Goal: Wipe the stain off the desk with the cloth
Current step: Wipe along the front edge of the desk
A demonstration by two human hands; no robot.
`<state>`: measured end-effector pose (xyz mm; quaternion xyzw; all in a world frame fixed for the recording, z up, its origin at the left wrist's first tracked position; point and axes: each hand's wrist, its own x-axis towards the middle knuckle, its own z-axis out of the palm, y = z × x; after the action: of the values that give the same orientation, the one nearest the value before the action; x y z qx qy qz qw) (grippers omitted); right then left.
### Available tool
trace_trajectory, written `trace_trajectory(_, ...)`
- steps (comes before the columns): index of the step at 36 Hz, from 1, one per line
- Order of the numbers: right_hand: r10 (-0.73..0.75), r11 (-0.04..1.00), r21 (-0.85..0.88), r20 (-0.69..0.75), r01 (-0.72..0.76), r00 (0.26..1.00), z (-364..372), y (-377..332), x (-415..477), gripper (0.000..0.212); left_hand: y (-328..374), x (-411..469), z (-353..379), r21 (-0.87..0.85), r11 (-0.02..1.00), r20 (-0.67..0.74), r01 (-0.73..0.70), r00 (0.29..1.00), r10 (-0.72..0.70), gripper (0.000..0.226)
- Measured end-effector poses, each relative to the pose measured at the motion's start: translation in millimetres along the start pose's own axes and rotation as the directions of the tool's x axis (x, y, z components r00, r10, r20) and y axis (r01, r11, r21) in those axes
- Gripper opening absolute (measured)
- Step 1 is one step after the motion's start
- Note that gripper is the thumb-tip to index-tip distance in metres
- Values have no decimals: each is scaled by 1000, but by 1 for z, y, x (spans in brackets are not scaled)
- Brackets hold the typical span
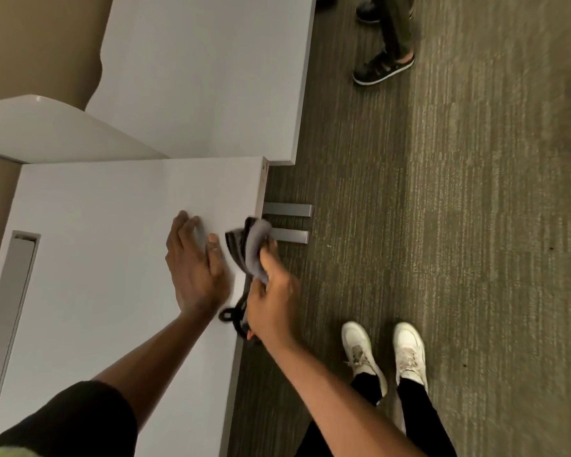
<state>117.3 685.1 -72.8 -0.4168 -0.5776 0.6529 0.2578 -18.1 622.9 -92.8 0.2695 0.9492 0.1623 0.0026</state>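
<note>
My right hand grips a folded grey cloth with dark stripes, held over the right edge of the white desk. A dark loop or strap shows under that hand at the desk's edge. My left hand lies flat on the desktop, fingers spread, just left of the cloth. I cannot make out a stain on the desk surface.
A long cable slot runs along the desk's left side. A second white desk adjoins at the back. Grey desk feet stick out onto the carpet. My white shoes stand to the right; another person's dark shoes are farther off.
</note>
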Motion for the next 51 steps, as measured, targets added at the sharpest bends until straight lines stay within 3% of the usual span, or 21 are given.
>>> trace_trajectory(6,28,996,-85,-23,-30,999,-1,-23,87,59,4,0,-1,5,1000,-1,8,1000,-8,52)
trace_trajectory(12,-9,995,-100,0,9,1000,1,-12,28,65,1,0,0,10,1000,5,4,1000,-4,53)
trace_trajectory(16,61,998,-32,-11,-62,998,7,-7,9,69,-1,1,1,17,1000,7,2,1000,-3,54)
trace_trajectory(21,132,991,0,-69,-132,989,10,-21,82,61,-3,2,2,15,1000,20,8,1000,-8,56)
trace_trajectory(25,81,995,-60,-62,-85,995,3,-32,115,61,-4,2,2,16,1000,30,-7,1000,7,56)
trace_trajectory(34,84,993,-79,8,-83,996,5,2,30,64,-1,2,0,2,1000,43,12,999,-12,56)
trace_trajectory(37,156,986,-49,-5,-156,988,8,-2,60,63,-1,1,0,4,1000,58,24,998,-24,57)
trace_trajectory(43,109,994,-26,-48,-110,993,5,-31,140,68,-4,2,2,2,1000,44,15,999,-15,57)
trace_trajectory(51,105,993,-55,82,-101,991,0,-19,63,65,5,1,-2,22,999,36,31,999,-31,56)
